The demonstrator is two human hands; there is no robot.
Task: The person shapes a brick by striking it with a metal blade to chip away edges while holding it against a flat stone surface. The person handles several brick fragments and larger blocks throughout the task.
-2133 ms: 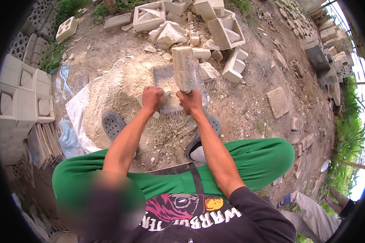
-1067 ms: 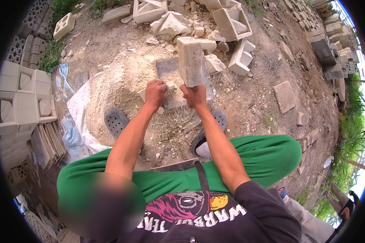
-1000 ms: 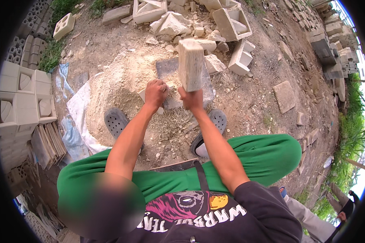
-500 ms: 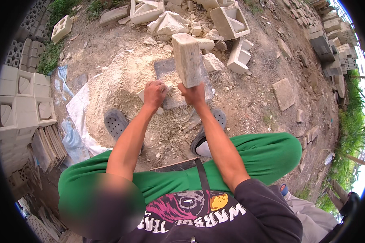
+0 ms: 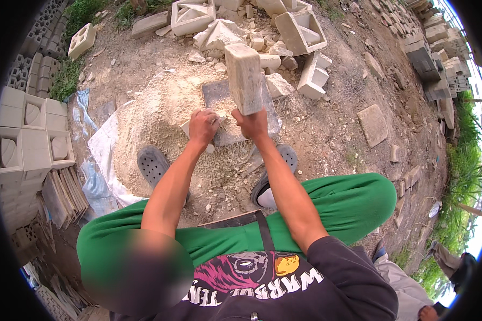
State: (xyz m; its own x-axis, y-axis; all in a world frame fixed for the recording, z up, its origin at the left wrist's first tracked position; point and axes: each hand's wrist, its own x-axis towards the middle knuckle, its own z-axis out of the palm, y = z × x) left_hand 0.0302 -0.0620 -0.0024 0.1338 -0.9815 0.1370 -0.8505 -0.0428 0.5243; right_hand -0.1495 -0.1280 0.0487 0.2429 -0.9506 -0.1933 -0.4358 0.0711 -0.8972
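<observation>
My right hand (image 5: 253,124) is closed at the lower end of a large block-headed mallet (image 5: 243,77), pale and dusty like worn wood. The mallet's head stands up over a flat grey slab (image 5: 215,95) dusted with crumbs; its handle is hidden by the hand. At the slab's left edge, my left hand (image 5: 203,128) is closed on a pale block chunk (image 5: 186,126), of which only corners show around the fingers. Crushed cream-coloured rubble (image 5: 150,115) is heaped left of the slab, partly over a white sheet (image 5: 103,138).
Broken hollow blocks (image 5: 300,32) and shards lie beyond the slab. Pale decorative blocks (image 5: 35,128) are stacked at the left, grey blocks (image 5: 426,64) at the far right. My feet in grey clogs (image 5: 152,165) flank the rubble. Another person's trouser leg (image 5: 399,281) shows at lower right.
Both my hands and the mallet stay nearly in place; the whole view shifts slightly. At the lower right, the other person's legs have moved and a hand now shows.
</observation>
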